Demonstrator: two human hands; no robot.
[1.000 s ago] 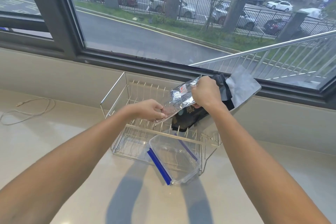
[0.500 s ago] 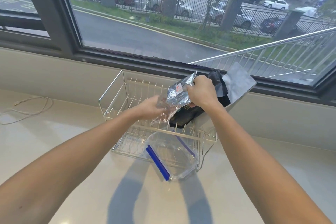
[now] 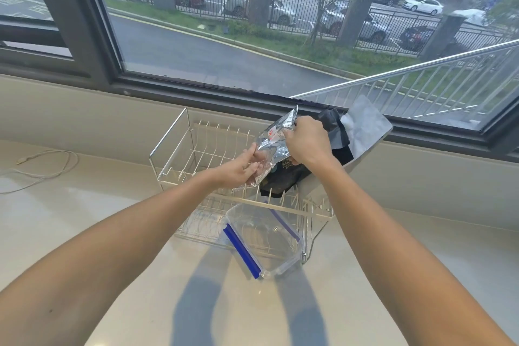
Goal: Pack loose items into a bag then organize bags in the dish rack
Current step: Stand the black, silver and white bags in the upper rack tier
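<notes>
A crinkled silver foil bag [image 3: 276, 139] is held over the white wire dish rack [image 3: 196, 146]. My left hand [image 3: 242, 168] pinches its lower end and my right hand [image 3: 307, 140] grips its upper end. Behind my right hand, a black bag [image 3: 335, 132] and a frosted grey bag [image 3: 365, 126] stand in the rack's right side, leaning toward the window ledge. A clear plastic container with blue clips [image 3: 264, 239] rests tilted at the rack's front right corner.
The rack stands on a pale counter [image 3: 112, 205] against a low wall under a large window. A thin white cable [image 3: 47, 166] lies on the counter at the far left.
Both hands have tipped the foil bag more upright and lifted it slightly; my left hand has shifted its hold on the lower end. The other bags and container stay put.
</notes>
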